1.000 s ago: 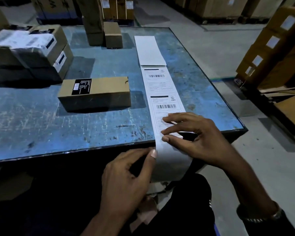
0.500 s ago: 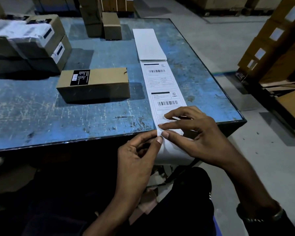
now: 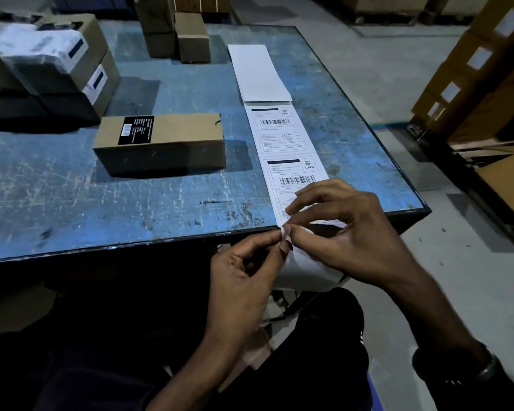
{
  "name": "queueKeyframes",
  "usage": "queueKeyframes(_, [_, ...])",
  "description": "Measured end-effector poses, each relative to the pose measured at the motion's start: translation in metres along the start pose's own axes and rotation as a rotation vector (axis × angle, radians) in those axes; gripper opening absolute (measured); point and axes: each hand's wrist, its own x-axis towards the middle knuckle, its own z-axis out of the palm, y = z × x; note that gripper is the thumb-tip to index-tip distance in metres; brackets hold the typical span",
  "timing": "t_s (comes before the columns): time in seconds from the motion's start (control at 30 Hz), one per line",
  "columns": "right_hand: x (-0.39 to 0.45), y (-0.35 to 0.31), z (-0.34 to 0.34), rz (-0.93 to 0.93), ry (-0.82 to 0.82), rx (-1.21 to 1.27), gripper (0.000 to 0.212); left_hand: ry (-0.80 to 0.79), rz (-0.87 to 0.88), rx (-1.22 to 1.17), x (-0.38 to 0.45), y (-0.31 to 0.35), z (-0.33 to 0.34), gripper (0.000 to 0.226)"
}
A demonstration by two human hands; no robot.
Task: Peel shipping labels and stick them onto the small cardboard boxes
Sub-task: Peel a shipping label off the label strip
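- My left hand (image 3: 244,274) pinches the label strip (image 3: 291,173) corner at the blue table (image 3: 72,203) edge, lower centre, steadying the backing.
- My right hand (image 3: 347,232) nips the label's corner, to peel.
- The small cardboard box (image 3: 161,143) waits at centre left.

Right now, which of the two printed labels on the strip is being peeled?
The nearer printed label, at the table edge: both hands pinch its lower left corner. The farther printed label lies flat and untouched.

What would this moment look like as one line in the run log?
stage: peeling nearest shipping label | left hand: pinches label corner | right hand: pinches label strip at table edge | small cardboard box: no shipping label yet
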Motion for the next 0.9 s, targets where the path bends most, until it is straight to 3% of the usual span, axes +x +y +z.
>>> queueKeyframes(0.33, [0.005,-0.004,-0.006,0.002,-0.092,-0.03,0.004,0.023,-0.1,-0.069,-0.002,-0.003,-0.003,0.016])
queueKeyframes(0.63, [0.03,0.008,-0.017,0.295,0.077,-0.025,0.007,0.064,-0.112,0.039,-0.005,0.0,-0.003,0.013])
queueKeyframes(0.7, [0.031,0.008,-0.016,0.319,0.065,-0.013,0.008,0.123,0.017,0.186,-0.009,0.002,-0.004,0.012])
queueKeyframes(0.77, [0.03,0.007,-0.016,0.337,0.036,0.02,0.009,0.173,0.286,0.389,-0.011,0.009,-0.006,0.005])
queueKeyframes(0.9, [0.03,0.007,-0.02,0.343,-0.003,0.092,0.009,0.073,0.751,0.78,0.006,0.018,-0.011,0.012])
